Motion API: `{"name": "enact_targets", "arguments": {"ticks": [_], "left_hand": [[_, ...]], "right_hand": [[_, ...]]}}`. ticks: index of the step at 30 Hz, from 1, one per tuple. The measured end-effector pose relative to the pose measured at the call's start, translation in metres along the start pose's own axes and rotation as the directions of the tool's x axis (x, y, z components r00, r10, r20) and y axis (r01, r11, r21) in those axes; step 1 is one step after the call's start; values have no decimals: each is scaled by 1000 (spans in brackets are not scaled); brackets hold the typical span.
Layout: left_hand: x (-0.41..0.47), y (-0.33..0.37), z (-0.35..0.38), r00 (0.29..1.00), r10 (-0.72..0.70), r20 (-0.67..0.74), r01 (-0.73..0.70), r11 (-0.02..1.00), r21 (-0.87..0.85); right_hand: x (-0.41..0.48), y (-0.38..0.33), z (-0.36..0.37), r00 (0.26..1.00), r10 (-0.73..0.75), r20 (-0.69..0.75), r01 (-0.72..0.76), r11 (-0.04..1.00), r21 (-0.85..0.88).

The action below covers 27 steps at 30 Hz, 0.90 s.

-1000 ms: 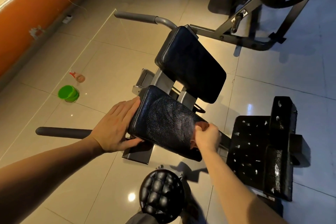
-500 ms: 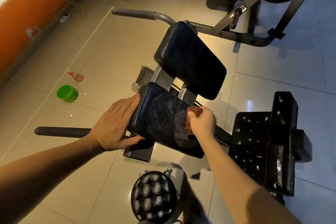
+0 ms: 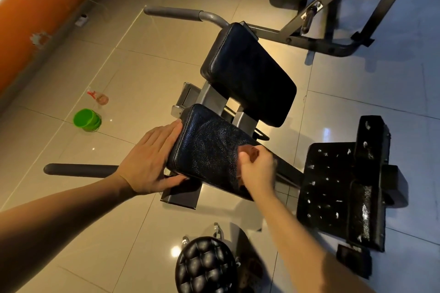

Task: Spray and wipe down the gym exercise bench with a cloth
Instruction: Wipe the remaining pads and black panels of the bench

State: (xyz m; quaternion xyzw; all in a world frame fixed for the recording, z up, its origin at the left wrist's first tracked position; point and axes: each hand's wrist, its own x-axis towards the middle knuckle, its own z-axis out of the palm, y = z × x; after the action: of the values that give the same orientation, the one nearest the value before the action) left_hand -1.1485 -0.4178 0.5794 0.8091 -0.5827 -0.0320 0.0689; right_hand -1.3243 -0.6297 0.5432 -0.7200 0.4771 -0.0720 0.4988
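Bench pad (image 3: 209, 150) runs left-right, left hand (image 3: 150, 164) flat against its end, right hand's (image 3: 258, 171) grip clutching cloth (image 3: 248, 152).

Cracked black pad (image 3: 209, 150), green bucket (image 3: 87, 120), orange wall (image 3: 28, 31).

- One head-worn wide-angle view, looking forward and steeply down at the cracked black padded bench cushion (image 3: 209, 150) and glossy beige tiled floor (image 3: 133, 74).
- Close range: the bare forearms (image 3: 59, 216) enter from the bottom edge, and the cushion sits mid-frame.
- Frame tilted, with the orange wall (image 3: 28, 14) running diagonally top-left.
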Motion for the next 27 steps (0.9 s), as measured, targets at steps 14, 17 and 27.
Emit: {"name": "enact_targets", "arguments": {"ticks": [14,17,27], "left_hand": [[-1,2,-1,1000,4,-16,-4,1000,17],[0,1,-2,1000,12,-13,-12,1000,22],[-1,1,0,1000,-5,-12,5,1000,24]], "right_hand": [[-36,-14,14,988,-141,60,138,989,52],[-55,25,9,983,-160,87,161,987,-6],[1,-35,23,993,-118,-2,118,988,97]]}}
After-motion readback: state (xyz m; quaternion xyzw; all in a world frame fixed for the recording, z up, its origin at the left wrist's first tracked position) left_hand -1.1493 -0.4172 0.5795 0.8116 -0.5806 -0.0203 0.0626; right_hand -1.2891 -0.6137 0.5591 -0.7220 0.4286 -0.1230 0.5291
